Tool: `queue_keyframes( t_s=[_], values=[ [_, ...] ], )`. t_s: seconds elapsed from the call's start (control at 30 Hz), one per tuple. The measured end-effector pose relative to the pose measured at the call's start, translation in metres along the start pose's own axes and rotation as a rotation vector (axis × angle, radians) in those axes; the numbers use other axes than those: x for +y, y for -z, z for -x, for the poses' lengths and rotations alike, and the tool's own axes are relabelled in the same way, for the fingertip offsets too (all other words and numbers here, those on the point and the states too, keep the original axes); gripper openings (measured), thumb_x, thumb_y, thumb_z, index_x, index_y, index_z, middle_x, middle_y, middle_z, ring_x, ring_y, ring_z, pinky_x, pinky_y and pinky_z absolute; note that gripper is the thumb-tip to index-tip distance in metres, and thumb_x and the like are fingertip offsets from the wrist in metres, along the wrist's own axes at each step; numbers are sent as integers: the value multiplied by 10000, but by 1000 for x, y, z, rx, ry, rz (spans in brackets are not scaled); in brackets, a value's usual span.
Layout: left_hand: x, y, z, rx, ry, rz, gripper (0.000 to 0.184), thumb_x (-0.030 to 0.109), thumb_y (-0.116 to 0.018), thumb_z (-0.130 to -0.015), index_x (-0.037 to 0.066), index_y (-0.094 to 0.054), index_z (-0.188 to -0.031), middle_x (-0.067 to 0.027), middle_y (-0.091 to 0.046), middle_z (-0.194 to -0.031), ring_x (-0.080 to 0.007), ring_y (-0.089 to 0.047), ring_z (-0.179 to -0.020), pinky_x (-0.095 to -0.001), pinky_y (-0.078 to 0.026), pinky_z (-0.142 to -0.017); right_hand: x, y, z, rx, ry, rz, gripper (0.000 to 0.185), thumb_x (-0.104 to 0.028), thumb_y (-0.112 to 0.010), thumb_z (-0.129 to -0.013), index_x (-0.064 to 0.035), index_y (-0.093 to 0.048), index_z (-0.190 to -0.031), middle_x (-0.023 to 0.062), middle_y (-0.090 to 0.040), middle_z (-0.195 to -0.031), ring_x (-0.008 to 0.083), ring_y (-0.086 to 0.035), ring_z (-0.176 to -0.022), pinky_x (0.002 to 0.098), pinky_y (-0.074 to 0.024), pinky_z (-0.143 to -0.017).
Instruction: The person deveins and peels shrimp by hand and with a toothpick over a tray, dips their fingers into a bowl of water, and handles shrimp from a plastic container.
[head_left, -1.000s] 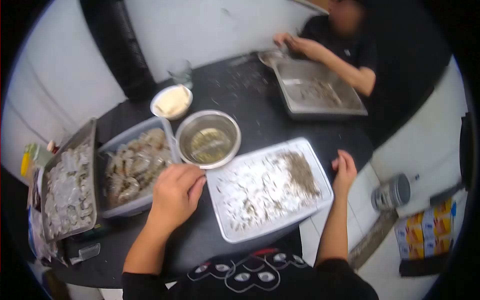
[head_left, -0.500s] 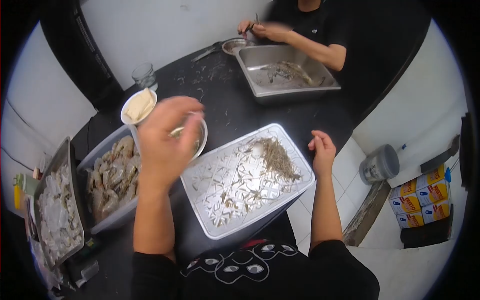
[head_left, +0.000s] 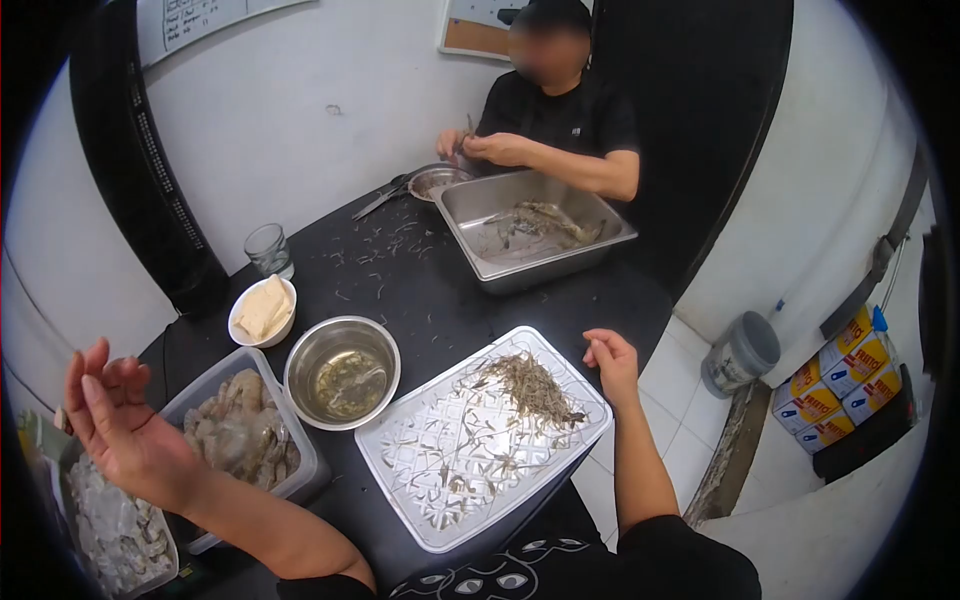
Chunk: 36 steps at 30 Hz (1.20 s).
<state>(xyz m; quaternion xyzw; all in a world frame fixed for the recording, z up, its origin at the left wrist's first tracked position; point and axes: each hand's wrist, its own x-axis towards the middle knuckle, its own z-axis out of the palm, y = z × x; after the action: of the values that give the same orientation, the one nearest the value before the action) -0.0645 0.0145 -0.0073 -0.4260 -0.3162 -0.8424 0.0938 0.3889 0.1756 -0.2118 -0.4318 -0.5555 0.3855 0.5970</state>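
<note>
My left hand [head_left: 125, 430] is raised at the left, palm up, its fingers spread and holding nothing visible. It hovers over the tray of ice and shrimp [head_left: 125, 535] and the left side of a clear plastic tub [head_left: 310, 465] of raw shrimp [head_left: 240, 420]. By the right edge of a white tray [head_left: 430, 535], my right hand [head_left: 612, 362] has loosely bent fingers, slightly apart, with nothing seen in them. Thin shrimp trimmings [head_left: 540, 390] are heaped in that tray's upper right, and loose bits are scattered across the rest.
A steel bowl [head_left: 343, 330] with cloudy liquid and bits stands between tub and white tray. Behind are a white bowl [head_left: 240, 335] with a pale folded cloth and a glass [head_left: 268, 250]. Across the table, a person [head_left: 560, 130] works over a deep steel pan [head_left: 550, 270]; scissors [head_left: 380, 198] lie nearby.
My left hand has swung left and down from above the steel bowl, its fingers spreading. The bowl now shows fully. My right hand stays beside the white tray. The view has tilted up.
</note>
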Motion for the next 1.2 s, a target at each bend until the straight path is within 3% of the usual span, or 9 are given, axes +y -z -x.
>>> queue_keyframes(
  t_s=[0.13, 0.33, 0.83, 0.93, 1.2],
  values=[
    [6, 10, -3, 98, -67, 41, 271, 120, -409, -956, -26, -493, -1168, -162, -604, -1066, -173, -554, -780, -277, -463, -731, -1, 0, 2, -4, -22, 16, 156, -52, -511, -894, 15, -620, -982, 14, -575, -704, 61, -516, -630, 202, -414, -595],
    [7, 10, 0, 48, -179, 85, 260, 110, -403, -953, -19, -501, -1157, -172, -604, -1065, -174, -555, -767, -286, -458, -702, -2, 0, 1, -19, -19, -22, 154, -43, -508, -894, 21, -618, -980, 15, -570, -703, 63, -513, -633, 201, -403, -591],
    [4, -29, 16, -35, -145, 88, 218, 83, -404, -938, -4, -524, -1097, -145, -608, -999, -142, -534, -684, -251, -461, -629, -1, 2, 0, -24, -19, -33, 158, -42, -508, -890, 23, -617, -984, 21, -572, -709, 72, -521, -635, 206, -409, -591],
    [6, -23, 18, -131, -117, 159, 210, 79, -424, -942, 11, -539, -1104, -146, -618, -1043, -166, -530, -749, -282, -445, -674, 1, 3, 0, -20, -5, -29, 158, -41, -507, -890, 21, -619, -984, 21, -574, -709, 71, -520, -632, 205, -409, -588],
    [7, -24, 17, -186, -134, 208, 208, 74, -417, -944, 12, -544, -1096, -144, -618, -1039, -158, -520, -737, -283, -444, -674, 3, 4, 0, -29, -8, -24, 157, -54, -511, -895, 19, -620, -981, 17, -572, -700, 65, -517, -631, 201, -411, -588]
  ],
)
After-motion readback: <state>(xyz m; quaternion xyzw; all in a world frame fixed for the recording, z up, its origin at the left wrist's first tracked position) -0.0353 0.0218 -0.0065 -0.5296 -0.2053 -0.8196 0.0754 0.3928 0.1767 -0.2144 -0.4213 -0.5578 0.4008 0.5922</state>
